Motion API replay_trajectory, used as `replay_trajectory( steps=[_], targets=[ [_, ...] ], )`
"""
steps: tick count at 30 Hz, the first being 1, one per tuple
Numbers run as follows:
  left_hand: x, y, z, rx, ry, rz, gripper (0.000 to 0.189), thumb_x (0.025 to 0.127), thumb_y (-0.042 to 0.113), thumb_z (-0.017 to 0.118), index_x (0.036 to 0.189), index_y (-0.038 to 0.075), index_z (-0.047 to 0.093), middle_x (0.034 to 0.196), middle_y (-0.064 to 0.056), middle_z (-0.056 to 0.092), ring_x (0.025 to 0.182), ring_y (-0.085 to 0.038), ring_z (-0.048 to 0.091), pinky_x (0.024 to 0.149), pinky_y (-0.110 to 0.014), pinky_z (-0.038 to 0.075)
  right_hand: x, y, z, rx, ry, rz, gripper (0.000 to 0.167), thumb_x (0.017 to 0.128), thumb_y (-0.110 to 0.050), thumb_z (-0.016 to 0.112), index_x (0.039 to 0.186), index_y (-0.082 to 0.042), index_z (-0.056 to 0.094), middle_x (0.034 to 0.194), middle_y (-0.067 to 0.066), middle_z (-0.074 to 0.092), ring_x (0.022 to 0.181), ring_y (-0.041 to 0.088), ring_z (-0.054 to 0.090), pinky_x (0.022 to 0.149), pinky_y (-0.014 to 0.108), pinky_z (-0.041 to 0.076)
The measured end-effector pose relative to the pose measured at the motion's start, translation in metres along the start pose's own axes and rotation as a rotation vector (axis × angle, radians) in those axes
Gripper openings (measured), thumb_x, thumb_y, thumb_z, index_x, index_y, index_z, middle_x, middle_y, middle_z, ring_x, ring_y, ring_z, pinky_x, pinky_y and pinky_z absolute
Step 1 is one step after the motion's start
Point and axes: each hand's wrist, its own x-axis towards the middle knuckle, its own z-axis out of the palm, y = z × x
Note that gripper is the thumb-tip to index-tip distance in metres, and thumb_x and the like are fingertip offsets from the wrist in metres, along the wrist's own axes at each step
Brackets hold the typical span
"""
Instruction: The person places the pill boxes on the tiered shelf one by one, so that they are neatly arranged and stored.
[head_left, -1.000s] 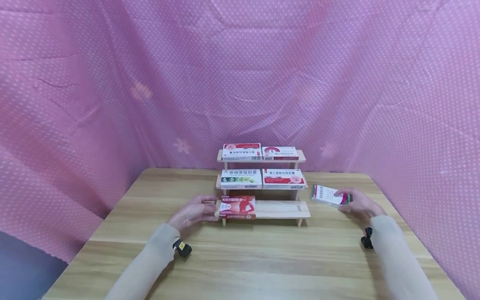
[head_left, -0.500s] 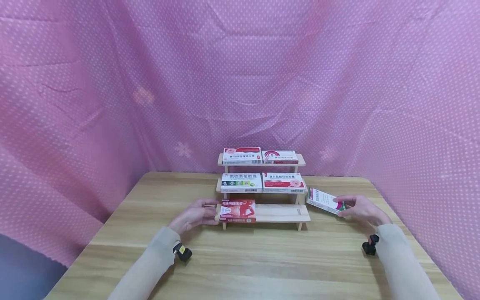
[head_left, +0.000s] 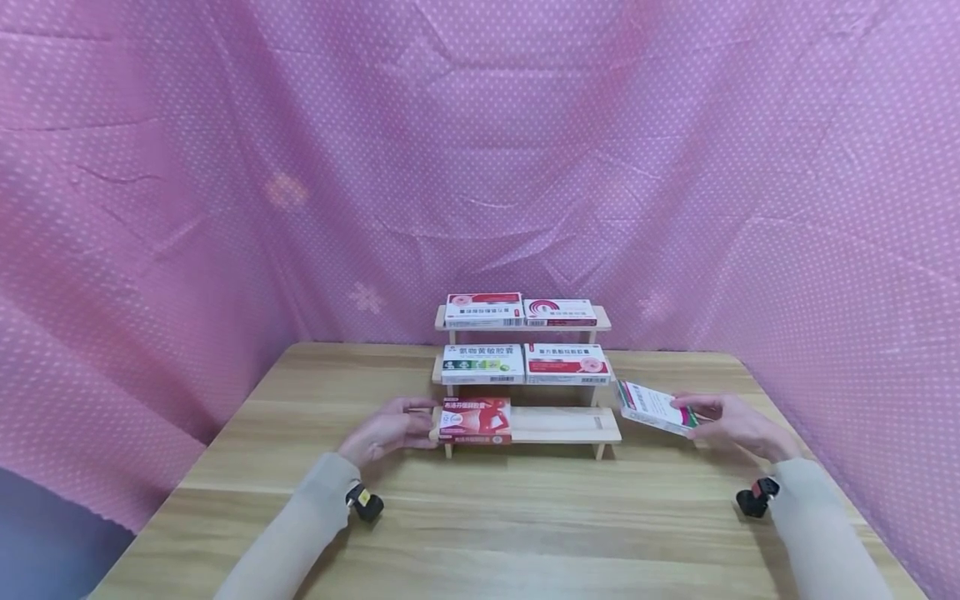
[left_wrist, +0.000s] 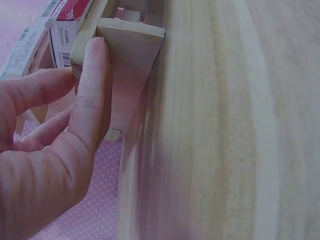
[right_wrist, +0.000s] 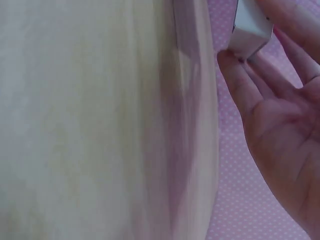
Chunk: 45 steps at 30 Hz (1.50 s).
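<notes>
My right hand (head_left: 738,425) pinches a white medicine box (head_left: 652,407) with green and magenta ends, right of a three-step wooden display rack. In the right wrist view, thumb and fingers hold the white end of this box (right_wrist: 250,30). At the rack's left end, my left hand (head_left: 386,432) holds the end of the lowest step (head_left: 558,425). The left wrist view shows a straight digit along the board's end and another fingertip at its edge; the other fingertips are hidden. A red medicine box (head_left: 475,421) lies on that step's left half.
Two white medicine boxes lie side by side on the middle step, one green-marked (head_left: 482,364), one red-marked (head_left: 567,364). Two more, left (head_left: 483,309) and right (head_left: 560,312), lie on the top step. Pink dotted cloth (head_left: 480,167) hangs behind the wooden table (head_left: 525,517).
The right hand has brought the white box left and nearer to the rack, then turned it slightly. Its wrist has shifted right and toward me. My left hand stays at the rack's end.
</notes>
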Motion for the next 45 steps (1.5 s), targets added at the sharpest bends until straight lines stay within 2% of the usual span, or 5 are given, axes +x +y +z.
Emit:
replay_trajectory(
  steps=[6,13,31,40,45],
  targets=[
    [0.000,0.000,-0.001,-0.006,-0.005,0.003,0.061,0.092,-0.007,0.052,0.147,-0.009,0.027,0.127,-0.027,0.053,0.096,-0.025,0.067,0.094,-0.043,0.057,-0.004,0.001,0.002,0.041,-0.079,-0.085,0.058,0.080,-0.013,0.076,0.135,-0.006,0.058,0.157,0.021,0.030,0.124,-0.016,0.039,0.098,0.003,0.034],
    [-0.001,0.002,0.002,0.002,-0.002,0.003,0.060,0.092,-0.007,0.051,0.147,-0.009,0.028,0.125,-0.025,0.054,0.095,-0.024,0.066,0.094,-0.043,0.057,-0.005,-0.007,0.006,0.058,-0.129,-0.105,0.055,0.080,-0.009,0.075,0.133,-0.008,0.060,0.158,0.019,0.030,0.125,-0.020,0.035,0.099,0.002,0.030],
    [-0.001,0.001,0.002,-0.003,0.003,-0.007,0.060,0.091,-0.007,0.052,0.147,-0.009,0.029,0.119,-0.020,0.057,0.094,-0.023,0.066,0.095,-0.044,0.057,0.009,-0.040,0.032,0.044,-0.169,-0.140,0.052,0.080,-0.009,0.078,0.130,-0.009,0.064,0.154,0.020,0.037,0.122,-0.010,0.045,0.097,0.012,0.043],
    [-0.001,0.001,0.004,0.001,0.021,-0.010,0.059,0.091,-0.008,0.052,0.146,-0.008,0.030,0.117,-0.019,0.058,0.093,-0.023,0.066,0.095,-0.044,0.057,0.016,-0.049,0.045,0.053,-0.144,-0.131,0.052,0.080,-0.011,0.078,0.130,-0.009,0.063,0.153,0.020,0.040,0.133,0.038,0.045,0.097,0.016,0.048],
    [-0.001,0.001,0.004,0.009,0.018,0.000,0.060,0.091,-0.007,0.052,0.146,-0.009,0.029,0.119,-0.022,0.057,0.092,-0.024,0.066,0.093,-0.042,0.058,0.017,-0.059,0.052,0.053,-0.120,-0.133,0.052,0.081,-0.013,0.079,0.130,-0.008,0.063,0.151,0.020,0.042,0.131,0.041,0.047,0.097,0.021,0.050]
  ],
)
